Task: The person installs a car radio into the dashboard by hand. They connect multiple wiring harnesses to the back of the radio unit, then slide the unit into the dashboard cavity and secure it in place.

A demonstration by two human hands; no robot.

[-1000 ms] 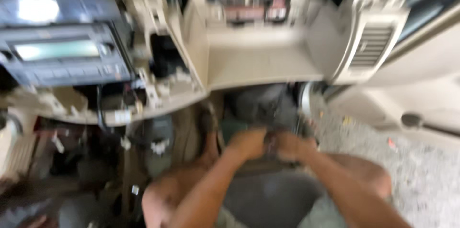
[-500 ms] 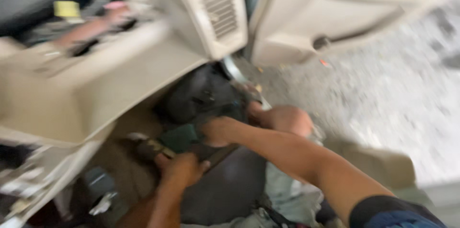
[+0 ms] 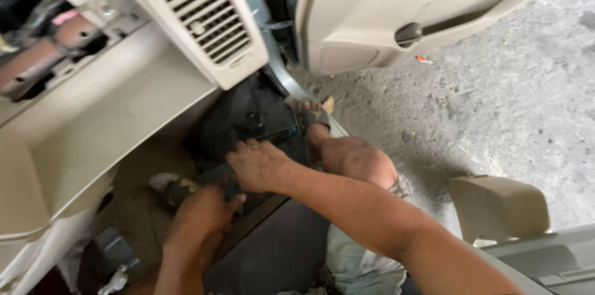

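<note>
We keep our right hand (image 3: 260,165) curled closed over the dark panel (image 3: 248,140) low in the footwell beneath the beige dashboard (image 3: 124,115), left hand (image 3: 201,211) closed on its lower edge, best eased evenly

The air vent (image 3: 211,19) sits above the open dashboard shelf (image 3: 118,115), which lies to its left and below. Right of the vent hangs the door panel (image 3: 396,16). Below the vent, in the footwell, the right hand (image 3: 260,165) rests on a dark part (image 3: 248,121), with the left hand (image 3: 201,214) just below and left of it.
</note>
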